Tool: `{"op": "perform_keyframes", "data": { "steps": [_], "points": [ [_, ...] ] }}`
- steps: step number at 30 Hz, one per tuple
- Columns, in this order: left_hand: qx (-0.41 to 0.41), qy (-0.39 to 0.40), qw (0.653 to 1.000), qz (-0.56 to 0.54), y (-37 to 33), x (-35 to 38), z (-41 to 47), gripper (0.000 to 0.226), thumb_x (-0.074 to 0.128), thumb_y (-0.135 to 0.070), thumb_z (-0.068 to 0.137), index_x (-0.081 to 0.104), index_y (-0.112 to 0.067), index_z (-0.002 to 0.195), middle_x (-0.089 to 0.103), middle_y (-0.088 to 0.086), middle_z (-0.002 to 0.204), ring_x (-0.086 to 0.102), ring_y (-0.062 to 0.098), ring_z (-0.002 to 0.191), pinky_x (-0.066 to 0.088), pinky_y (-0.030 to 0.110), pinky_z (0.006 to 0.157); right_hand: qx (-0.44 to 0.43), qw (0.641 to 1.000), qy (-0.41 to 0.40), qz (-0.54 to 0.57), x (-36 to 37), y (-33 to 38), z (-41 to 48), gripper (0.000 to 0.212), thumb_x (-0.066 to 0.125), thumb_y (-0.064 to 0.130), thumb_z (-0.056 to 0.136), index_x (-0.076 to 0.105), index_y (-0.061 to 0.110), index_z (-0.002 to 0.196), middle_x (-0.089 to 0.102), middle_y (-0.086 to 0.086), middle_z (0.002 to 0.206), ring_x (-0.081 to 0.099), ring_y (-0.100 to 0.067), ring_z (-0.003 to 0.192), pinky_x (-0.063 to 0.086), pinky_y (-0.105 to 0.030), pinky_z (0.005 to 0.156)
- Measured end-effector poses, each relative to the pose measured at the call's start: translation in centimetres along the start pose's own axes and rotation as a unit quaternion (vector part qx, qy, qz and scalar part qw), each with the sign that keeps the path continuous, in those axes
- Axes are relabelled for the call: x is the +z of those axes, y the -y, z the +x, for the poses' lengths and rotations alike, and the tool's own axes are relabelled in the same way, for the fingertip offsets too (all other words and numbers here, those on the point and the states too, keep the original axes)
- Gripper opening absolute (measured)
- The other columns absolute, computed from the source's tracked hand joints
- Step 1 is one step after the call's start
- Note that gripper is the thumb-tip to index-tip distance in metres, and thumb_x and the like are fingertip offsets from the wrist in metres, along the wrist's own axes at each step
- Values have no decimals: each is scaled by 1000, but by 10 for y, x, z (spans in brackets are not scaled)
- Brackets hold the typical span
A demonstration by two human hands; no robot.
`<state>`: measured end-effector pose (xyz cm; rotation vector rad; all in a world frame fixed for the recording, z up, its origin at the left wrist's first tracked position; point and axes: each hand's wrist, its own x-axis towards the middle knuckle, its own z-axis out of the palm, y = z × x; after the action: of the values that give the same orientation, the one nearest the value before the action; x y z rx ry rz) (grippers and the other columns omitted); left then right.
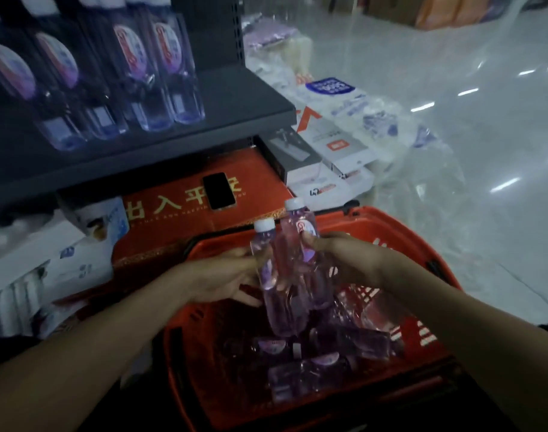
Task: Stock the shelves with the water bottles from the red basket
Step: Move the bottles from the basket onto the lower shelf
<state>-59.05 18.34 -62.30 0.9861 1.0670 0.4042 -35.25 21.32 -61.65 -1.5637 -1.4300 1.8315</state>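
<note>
Over the red basket (422,254) I hold two clear water bottles with white caps, upright and side by side. My left hand (225,280) grips the left bottle (277,294); my right hand (341,257) grips the right bottle (300,241) just behind it. Several more bottles (322,360) lie on their sides in the basket below. On the dark shelf (235,101) at the upper left stand several bottles (160,70) of the same kind in a row, with bare shelf to their right.
A black phone (219,191) lies on a red mat (185,213) under the shelf. White boxes (48,263) sit at the lower left. Packaged goods and clear plastic wrap (353,126) cover the floor to the right of the shelf. Glossy floor (500,151) lies beyond.
</note>
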Motion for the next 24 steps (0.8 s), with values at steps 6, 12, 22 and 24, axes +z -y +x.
{"op": "perform_keyframes", "data": {
  "steps": [6,12,22,24],
  "points": [
    [35,-20,994,-99,-41,4,-13,64,53,-63,81,56,-24,131,61,11,124,59,25,114,47,46,99,-48,991,11,127,17,51,-9,43,49,40,100,51,24,140,62,-2,136,60,-22,124,49,-41,95],
    [39,15,998,-46,-61,-15,-11,46,69,-7,80,61,-19,124,70,10,110,67,20,102,49,39,94,-100,980,36,167,17,42,-1,41,68,19,90,58,20,129,72,-7,119,69,-28,110,51,-50,98],
    [154,-139,978,36,-69,-13,-3,49,80,-22,73,63,-30,118,68,9,117,67,28,109,53,56,89,-127,972,-17,194,10,34,6,43,61,-1,90,61,23,125,74,-8,113,71,-26,105,52,-49,97],
    [197,-181,961,69,-73,-11,-4,45,80,-10,77,64,-28,116,72,8,109,68,28,105,56,46,88,-150,969,-29,196,9,35,5,42,65,0,88,64,24,122,72,-9,117,70,-25,107,53,-49,98]
  ]
}}
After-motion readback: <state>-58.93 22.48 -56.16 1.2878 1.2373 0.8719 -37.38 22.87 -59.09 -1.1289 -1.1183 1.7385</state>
